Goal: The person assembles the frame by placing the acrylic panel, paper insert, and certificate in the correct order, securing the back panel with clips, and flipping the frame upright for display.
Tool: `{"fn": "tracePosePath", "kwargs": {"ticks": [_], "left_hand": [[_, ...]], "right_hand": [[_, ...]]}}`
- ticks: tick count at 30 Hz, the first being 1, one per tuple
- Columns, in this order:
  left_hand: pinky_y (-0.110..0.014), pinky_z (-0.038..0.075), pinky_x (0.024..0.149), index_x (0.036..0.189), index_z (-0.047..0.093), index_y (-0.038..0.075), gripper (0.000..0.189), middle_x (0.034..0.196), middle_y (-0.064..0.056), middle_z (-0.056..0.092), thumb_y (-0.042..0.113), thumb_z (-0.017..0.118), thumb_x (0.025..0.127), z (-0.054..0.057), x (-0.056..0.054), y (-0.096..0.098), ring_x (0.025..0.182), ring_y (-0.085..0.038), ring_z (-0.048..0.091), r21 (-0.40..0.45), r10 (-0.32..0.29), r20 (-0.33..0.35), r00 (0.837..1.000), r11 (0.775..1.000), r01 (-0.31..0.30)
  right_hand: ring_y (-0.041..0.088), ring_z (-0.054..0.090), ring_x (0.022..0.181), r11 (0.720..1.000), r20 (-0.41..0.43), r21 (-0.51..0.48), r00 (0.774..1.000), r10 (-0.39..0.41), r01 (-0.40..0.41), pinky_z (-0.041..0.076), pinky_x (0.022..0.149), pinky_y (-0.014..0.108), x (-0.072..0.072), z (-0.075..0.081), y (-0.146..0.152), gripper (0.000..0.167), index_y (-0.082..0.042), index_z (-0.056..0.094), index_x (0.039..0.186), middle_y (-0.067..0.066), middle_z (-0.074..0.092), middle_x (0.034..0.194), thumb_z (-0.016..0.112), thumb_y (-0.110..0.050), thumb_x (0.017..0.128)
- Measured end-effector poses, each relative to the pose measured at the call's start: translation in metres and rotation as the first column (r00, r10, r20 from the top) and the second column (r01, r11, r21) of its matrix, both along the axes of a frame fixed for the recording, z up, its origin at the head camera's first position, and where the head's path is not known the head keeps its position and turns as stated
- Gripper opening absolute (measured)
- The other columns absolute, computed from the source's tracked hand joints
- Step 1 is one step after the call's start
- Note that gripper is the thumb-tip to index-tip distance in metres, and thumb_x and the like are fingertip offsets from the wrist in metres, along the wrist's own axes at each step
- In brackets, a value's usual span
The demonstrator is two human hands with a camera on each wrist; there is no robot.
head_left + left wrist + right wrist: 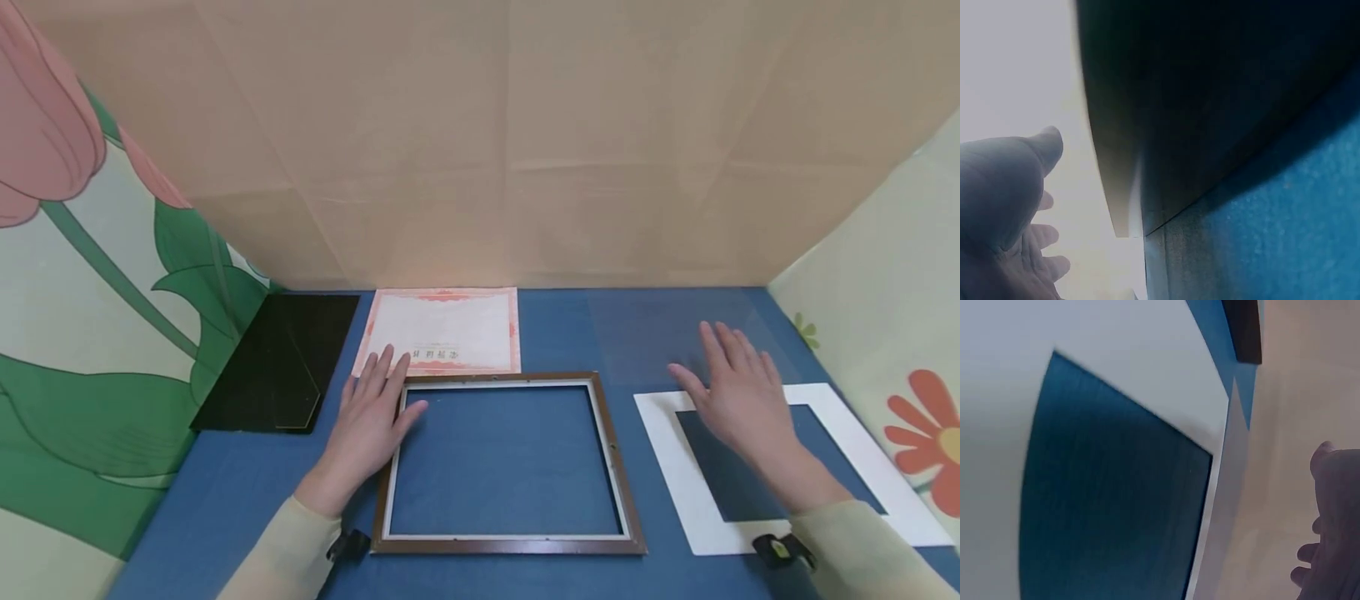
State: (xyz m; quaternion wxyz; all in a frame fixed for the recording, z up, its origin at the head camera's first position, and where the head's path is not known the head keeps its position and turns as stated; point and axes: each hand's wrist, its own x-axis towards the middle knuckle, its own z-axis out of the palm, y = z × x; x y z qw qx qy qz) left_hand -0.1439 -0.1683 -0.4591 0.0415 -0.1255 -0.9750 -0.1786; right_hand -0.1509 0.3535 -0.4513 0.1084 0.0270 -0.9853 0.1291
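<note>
In the head view a brown picture frame (621, 467) with a pale inner lip lies on the blue tabletop. My left hand (367, 429), fingers straight and spread, overlaps the frame's left side. Over the white mat board (667, 450), with its rectangular cut-out, is my right hand (738, 400), its fingers extended and holding nothing. Just beyond its fingertips lies a clear sheet (630, 333). The left wrist view has the left hand (1004, 212) beside the frame's dark edge (1125, 187). In the right wrist view the right hand (1332, 519) appears past the mat board (1129, 356).
A black backing panel (270, 358) lies at the back left. Beside it, behind the frame, is a certificate (450, 325) with a red patterned border. A beige wall sheet (510, 167) closes off the back, and flower-printed panels (82, 417) stand at both sides.
</note>
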Motion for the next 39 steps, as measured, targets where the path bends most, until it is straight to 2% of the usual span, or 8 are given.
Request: {"fn": "tracePosePath", "kwargs": {"ticks": [7,11,16,19,23,30,34,39], "left_hand": [[-0.069,0.009,0.130,0.177,0.028,0.018,0.086,0.185,-0.011,0.013,0.051,0.069,0.109,0.008,0.000,0.005,0.170,-0.035,0.003,-0.003,-0.020,-0.022,1.000,1.000,0.020],[-0.069,0.006,0.131,0.176,0.030,0.017,0.086,0.184,-0.011,0.015,0.049,0.071,0.108,0.018,0.000,0.010,0.170,-0.036,0.005,-0.020,-0.042,-0.024,0.999,0.999,0.041],[-0.070,0.010,0.130,0.174,0.035,0.014,0.082,0.182,-0.014,0.024,0.047,0.072,0.108,0.033,-0.004,0.027,0.168,-0.039,0.015,-0.058,-0.111,-0.053,0.992,0.992,0.108],[-0.069,0.011,0.131,0.175,0.035,0.016,0.082,0.182,-0.012,0.025,0.048,0.071,0.109,0.041,-0.009,0.044,0.168,-0.037,0.017,-0.063,-0.151,-0.042,0.988,0.987,0.148],[-0.067,0.012,0.131,0.175,0.033,0.018,0.081,0.182,-0.009,0.026,0.051,0.068,0.110,0.045,-0.014,0.071,0.168,-0.035,0.020,-0.074,-0.200,-0.035,0.979,0.978,0.197],[-0.065,0.017,0.131,0.175,0.035,0.018,0.078,0.181,-0.006,0.028,0.058,0.059,0.112,0.041,-0.023,0.121,0.167,-0.029,0.025,-0.125,-0.313,-0.040,0.949,0.944,0.306],[-0.065,0.017,0.131,0.174,0.036,0.019,0.077,0.181,-0.006,0.028,0.060,0.054,0.113,0.039,-0.026,0.150,0.166,-0.027,0.028,-0.162,-0.378,-0.026,0.925,0.915,0.370],[-0.064,0.017,0.131,0.175,0.035,0.022,0.075,0.182,-0.004,0.026,0.063,0.048,0.113,0.035,-0.027,0.185,0.165,-0.026,0.030,-0.208,-0.432,0.003,0.902,0.882,0.423]], "right_hand": [[0.063,0.014,0.158,0.999,0.009,-0.021,1.000,-0.029,0.030,0.000,0.127,0.075,-0.003,-0.004,0.024,0.091,0.006,0.014,0.173,0.040,0.019,0.172,0.056,-0.050,0.115],[0.066,0.016,0.156,0.998,0.031,-0.039,0.998,-0.053,0.054,0.004,0.126,0.077,-0.005,-0.005,0.040,0.092,0.008,0.013,0.172,0.042,0.020,0.170,0.053,-0.053,0.116],[0.067,0.021,0.153,0.995,0.028,-0.036,0.996,-0.090,0.091,0.009,0.125,0.076,-0.007,-0.009,0.062,0.094,0.008,0.013,0.172,0.044,0.023,0.168,0.054,-0.054,0.115],[0.068,0.023,0.152,0.994,0.025,-0.035,0.994,-0.105,0.106,0.012,0.124,0.077,-0.009,-0.012,0.072,0.095,0.008,0.012,0.172,0.045,0.024,0.167,0.056,-0.053,0.114],[0.068,0.026,0.150,0.993,0.022,-0.037,0.993,-0.115,0.115,0.017,0.122,0.079,-0.011,-0.013,0.082,0.095,0.009,0.014,0.171,0.046,0.025,0.165,0.057,-0.052,0.113],[0.070,0.026,0.147,0.986,0.047,-0.055,0.987,-0.152,0.154,0.020,0.119,0.080,-0.012,-0.014,0.093,0.095,0.012,0.010,0.170,0.049,0.024,0.163,0.053,-0.052,0.115],[0.072,0.023,0.148,0.979,0.092,-0.094,0.981,-0.171,0.179,0.022,0.117,0.082,-0.012,-0.015,0.101,0.096,0.010,0.006,0.171,0.051,0.021,0.163,0.051,-0.054,0.115],[0.074,0.017,0.149,0.970,0.166,-0.143,0.971,-0.174,0.198,0.023,0.112,0.086,-0.014,-0.014,0.110,0.100,0.008,0.001,0.171,0.052,0.014,0.163,0.049,-0.059,0.114]]}}
